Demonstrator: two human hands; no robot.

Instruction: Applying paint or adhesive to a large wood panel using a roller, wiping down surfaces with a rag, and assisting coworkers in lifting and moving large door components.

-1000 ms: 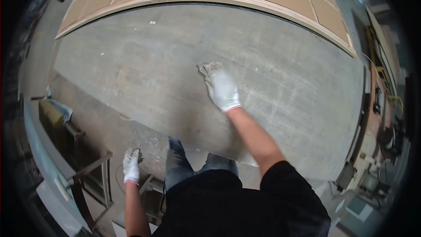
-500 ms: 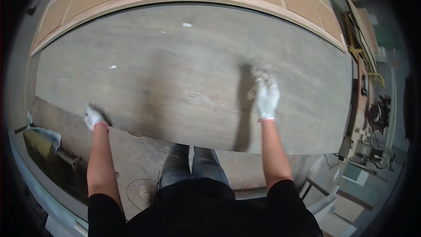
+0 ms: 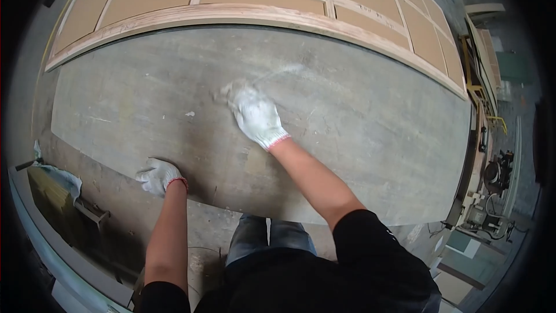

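A long grey board (image 3: 370, 139) lies flat in front of me, with pale scuffs and specks on its face. My right hand (image 3: 255, 113), in a white knitted glove, is on the middle of the board. Motion smears its greyish fingertips, so I cannot tell whether anything is under them. Behind it, a pale dusty streak (image 3: 284, 71) curves across the surface. My left hand (image 3: 159, 177), gloved too, rests at the board's near left edge with its fingers apart and nothing seen in it.
Beyond the board's far edge lies a wooden frame (image 3: 260, 14) with brown panels between its slats. Machinery (image 3: 495, 177) and a yellow metal frame (image 3: 492, 119) stand at the right. At the lower left is a bin-like structure (image 3: 58, 194) with yellowish sheets.
My right hand has swept left across the board, from its right half to the middle. The left hand shows lower and farther right in view, still at the near edge. The view has shifted slightly.
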